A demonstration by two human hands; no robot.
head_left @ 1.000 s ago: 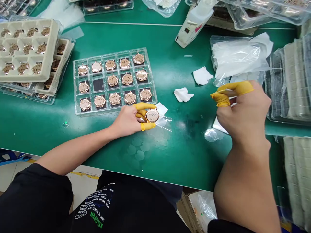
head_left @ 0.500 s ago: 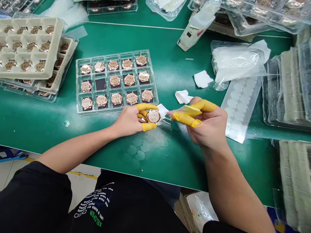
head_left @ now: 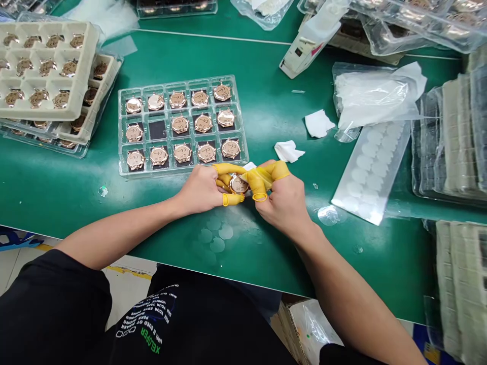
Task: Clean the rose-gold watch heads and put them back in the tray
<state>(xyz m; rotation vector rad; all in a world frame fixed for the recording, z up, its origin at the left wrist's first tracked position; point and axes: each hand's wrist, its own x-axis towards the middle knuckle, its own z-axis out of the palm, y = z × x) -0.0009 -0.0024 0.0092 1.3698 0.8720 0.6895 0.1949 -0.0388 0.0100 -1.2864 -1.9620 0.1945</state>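
Rose-gold and round, the watch case [head_left: 239, 184] showed a shiny back with dark markings. The left hand [head_left: 205, 188], in yellow finger cots, pinched it by the rim. Close against its edge, the right hand [head_left: 279, 195] had its fingers pressed together, anything between them hidden. The case sat at the left hand's fingertips, between both hands.

Green tabletop [head_left: 266, 268], clear compartmented tray [head_left: 146, 173], two white scraps [head_left: 319, 124], sheet of round films [head_left: 365, 170]
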